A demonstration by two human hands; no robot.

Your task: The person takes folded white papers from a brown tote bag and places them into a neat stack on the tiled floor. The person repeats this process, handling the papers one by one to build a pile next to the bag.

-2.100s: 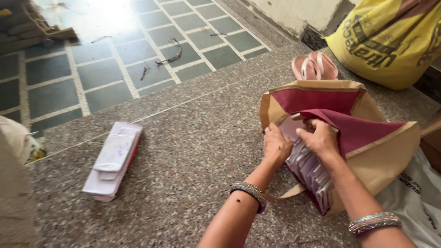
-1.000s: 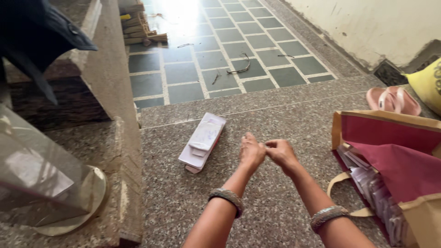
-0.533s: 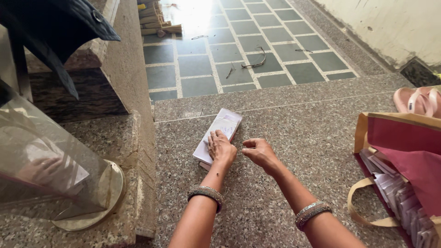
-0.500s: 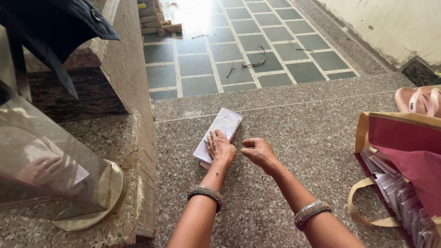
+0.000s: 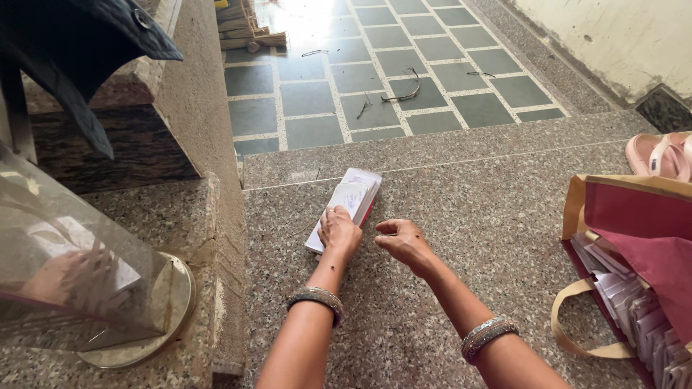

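Speckled granite floor [image 5: 447, 180], one step above a green-tiled floor [image 5: 375, 65] with pale grout lines. Granite ledge at left carries a clear glass dome [image 5: 65, 266] on a round base.

Left hand [image 5: 339, 232]: arm extended forward, palm down, fingers lying over the near end of a stack of white packets [image 5: 348, 203] with a red edge, which rests flat on the granite near the step line. The fingers rest on the stack; a closed grip is not visible. Metal bangle [image 5: 313, 297] at the wrist.

Right hand [image 5: 402, 243]: just beside the stack, not touching it, hovering low over the floor, fingers curled loosely inward with thumb and forefinger near each other, holding nothing visible.

Far right: open tan and maroon cloth bag [image 5: 634, 238] with rows of white packets inside. Pink sandals [image 5: 659, 155] beyond it.
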